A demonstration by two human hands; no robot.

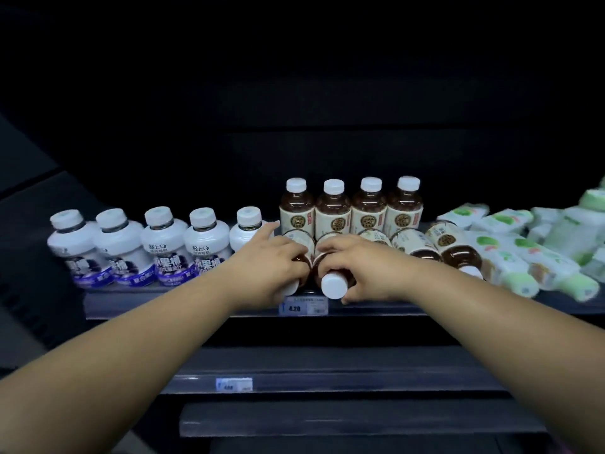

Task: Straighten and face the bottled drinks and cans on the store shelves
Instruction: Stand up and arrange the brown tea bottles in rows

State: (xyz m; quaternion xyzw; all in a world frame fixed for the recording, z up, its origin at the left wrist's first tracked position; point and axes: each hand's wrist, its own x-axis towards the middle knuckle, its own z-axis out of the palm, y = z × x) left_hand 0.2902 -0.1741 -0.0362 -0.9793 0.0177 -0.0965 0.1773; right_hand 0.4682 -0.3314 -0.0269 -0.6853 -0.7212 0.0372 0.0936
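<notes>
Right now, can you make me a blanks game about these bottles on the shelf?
___ upright tea bottles stand at the back.
The left hand and right hand each grip a fallen tea bottle lying on its ___.
The price tag reads ___.
The white bottles stand to the ___ of the tea bottles.
Answers: four, side, 4.20, left.

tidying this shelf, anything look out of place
Yes: in front of the upright tea bottles, several fallen tea bottles lie on their sides, caps facing out. The left hand and right hand each grip one.

4 upright brown bottles (333, 213) wall off the back; open room above.
</notes>
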